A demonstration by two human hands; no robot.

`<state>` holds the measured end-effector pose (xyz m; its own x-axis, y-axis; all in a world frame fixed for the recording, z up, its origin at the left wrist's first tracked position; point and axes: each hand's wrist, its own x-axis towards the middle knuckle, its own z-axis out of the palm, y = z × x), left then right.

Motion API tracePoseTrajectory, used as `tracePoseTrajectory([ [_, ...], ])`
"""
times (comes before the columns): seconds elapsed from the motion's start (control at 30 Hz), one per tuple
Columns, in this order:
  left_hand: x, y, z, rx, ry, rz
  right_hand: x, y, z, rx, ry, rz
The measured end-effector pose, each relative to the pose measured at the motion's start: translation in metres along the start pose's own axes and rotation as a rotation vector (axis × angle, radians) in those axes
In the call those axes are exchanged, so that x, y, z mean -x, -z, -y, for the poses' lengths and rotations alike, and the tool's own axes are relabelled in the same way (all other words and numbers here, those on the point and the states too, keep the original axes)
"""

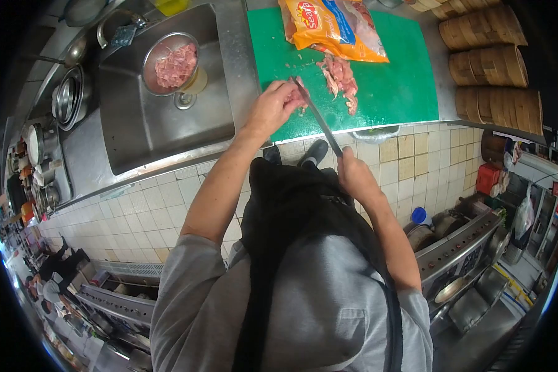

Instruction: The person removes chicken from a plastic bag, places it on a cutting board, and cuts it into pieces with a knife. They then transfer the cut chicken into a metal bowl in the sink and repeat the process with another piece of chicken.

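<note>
My right hand (355,173) grips the handle of a long knife (320,119), its blade slanting up and left over the green cutting board (403,93). Near the blade's tip, my left hand (273,106) has its fingers closed on a piece of raw meat (301,93), mostly covered by the hand and the blade. Several raw meat strips (340,79) lie to the right of the knife. Behind them is an orange plastic bag (341,28) with more meat in it. A metal bowl (147,68) of cut raw meat (175,65) sits in the sink, left of my left hand.
The steel sink (167,139) adjoins the board on the left. Stacked bamboo steamers (487,67) line the right side. Nested metal bowls (68,96) stand left of the sink. A stove (459,242) is behind on the right, and another person (53,291) is far back left.
</note>
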<state>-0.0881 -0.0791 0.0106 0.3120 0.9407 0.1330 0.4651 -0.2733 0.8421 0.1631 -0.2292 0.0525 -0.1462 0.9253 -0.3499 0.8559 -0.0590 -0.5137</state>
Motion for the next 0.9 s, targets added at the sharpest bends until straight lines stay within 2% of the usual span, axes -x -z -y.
tracePoseTrajectory([
  [0.13,-0.003,-0.005,0.010,-0.051,-0.015,0.027,-0.005,-0.002,0.002,-0.029,-0.004,0.027],
  [0.43,0.001,-0.008,0.006,-0.119,-0.025,-0.063,-0.026,-0.004,0.012,-0.051,-0.046,0.087],
  [0.63,-0.006,-0.002,0.009,-0.170,0.007,-0.013,-0.106,-0.011,0.022,0.102,0.038,0.044],
  [0.73,-0.007,-0.004,0.012,-0.150,0.016,-0.073,-0.109,-0.010,0.030,0.077,0.038,0.042],
  [0.83,-0.016,0.004,0.024,-0.168,0.062,-0.120,-0.063,-0.014,0.013,0.066,-0.087,0.052],
  [0.9,-0.027,0.015,0.038,0.116,0.337,-0.016,-0.041,-0.014,0.001,0.066,-0.076,0.061],
])
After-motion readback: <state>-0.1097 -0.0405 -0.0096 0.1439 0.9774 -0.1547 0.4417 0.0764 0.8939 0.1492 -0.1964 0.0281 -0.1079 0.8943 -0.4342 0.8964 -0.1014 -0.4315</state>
